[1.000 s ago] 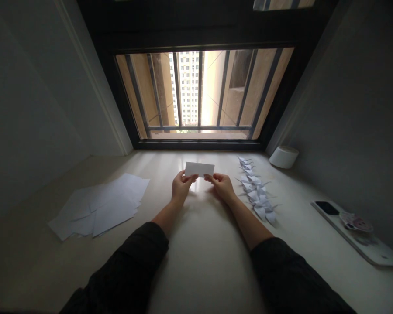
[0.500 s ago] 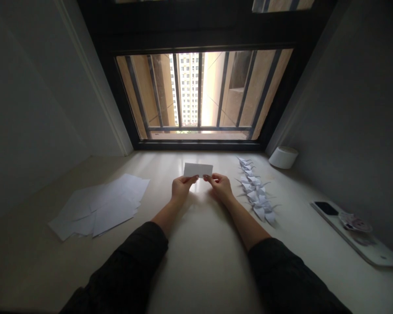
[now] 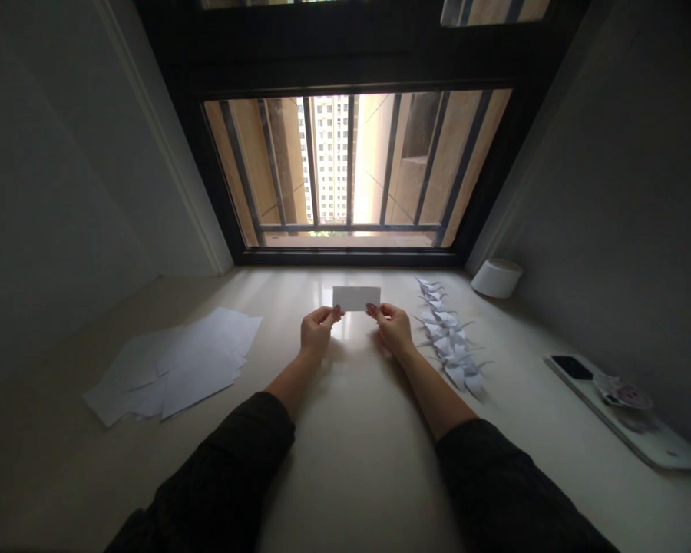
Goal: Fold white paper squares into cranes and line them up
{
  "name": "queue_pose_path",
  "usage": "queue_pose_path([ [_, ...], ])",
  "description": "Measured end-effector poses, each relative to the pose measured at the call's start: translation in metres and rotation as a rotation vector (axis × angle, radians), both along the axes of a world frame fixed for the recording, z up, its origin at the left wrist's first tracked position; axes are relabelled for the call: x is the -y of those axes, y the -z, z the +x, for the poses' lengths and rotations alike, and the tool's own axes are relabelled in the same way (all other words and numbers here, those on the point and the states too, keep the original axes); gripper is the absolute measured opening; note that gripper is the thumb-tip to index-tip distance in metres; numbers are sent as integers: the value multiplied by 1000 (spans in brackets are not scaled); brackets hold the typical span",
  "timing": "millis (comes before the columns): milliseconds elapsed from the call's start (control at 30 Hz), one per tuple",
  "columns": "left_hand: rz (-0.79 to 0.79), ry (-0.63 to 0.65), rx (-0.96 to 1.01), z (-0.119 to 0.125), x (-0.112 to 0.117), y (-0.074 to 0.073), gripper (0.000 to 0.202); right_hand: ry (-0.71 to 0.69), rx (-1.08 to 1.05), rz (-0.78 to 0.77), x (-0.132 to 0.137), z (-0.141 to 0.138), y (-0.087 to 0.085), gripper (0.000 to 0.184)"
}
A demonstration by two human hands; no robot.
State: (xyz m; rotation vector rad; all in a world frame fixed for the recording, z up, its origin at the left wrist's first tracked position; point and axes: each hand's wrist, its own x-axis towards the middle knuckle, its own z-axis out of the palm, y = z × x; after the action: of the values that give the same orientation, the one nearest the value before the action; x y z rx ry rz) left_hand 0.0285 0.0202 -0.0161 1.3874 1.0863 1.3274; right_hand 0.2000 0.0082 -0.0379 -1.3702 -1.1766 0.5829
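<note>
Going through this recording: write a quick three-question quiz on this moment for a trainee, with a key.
1. What do the left hand and right hand both pinch?
2. True or false: the row of folded paper cranes lies to the person's right of the hands.
3. Which lies to the person's left of the hands? A) loose white paper sheets B) a phone C) a white cylinder

Key: 1. a white paper strip; 2. true; 3. A

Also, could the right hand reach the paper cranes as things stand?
Probably yes: the right hand pinches a white paper strip with the left hand, but nothing lies between it and the row of paper cranes beside it.
</note>
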Motion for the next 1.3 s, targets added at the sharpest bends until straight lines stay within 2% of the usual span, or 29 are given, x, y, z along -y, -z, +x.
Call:
queue_pose_path([
  [167, -37, -57, 70, -5, -2, -1, 36, 158, -291, 19, -5, 14, 2, 50],
  [233, -35, -58, 53, -6, -3, -1, 35, 177, -352, 39, -6, 18, 2, 51],
  [367, 4, -20, -3, -4, -2, 1, 35, 97, -232, 45, -3, 11, -1, 50],
  [500, 28, -17, 31, -3, -2, 1, 42, -24, -33, 28, 2, 1, -6, 46],
  [633, 101, -106, -57, -2, -1, 1, 45, -60, 107, 16, 5, -3, -6, 40],
  [767, 238, -228, -212, -1, -1, 3, 44, -66, 126, 7, 5, -3, -5, 38],
  [1067, 354, -148, -326, 0, 0, 7, 55, -59, 79, 5, 5, -3, -6, 40],
  [1167, 342, -168, -311, -1, 2, 5, 53, -71, 56, 10, 4, -3, -6, 41],
  [1300, 230, -207, -177, -3, 1, 2, 45, -88, 26, 19, 4, -3, -6, 39],
])
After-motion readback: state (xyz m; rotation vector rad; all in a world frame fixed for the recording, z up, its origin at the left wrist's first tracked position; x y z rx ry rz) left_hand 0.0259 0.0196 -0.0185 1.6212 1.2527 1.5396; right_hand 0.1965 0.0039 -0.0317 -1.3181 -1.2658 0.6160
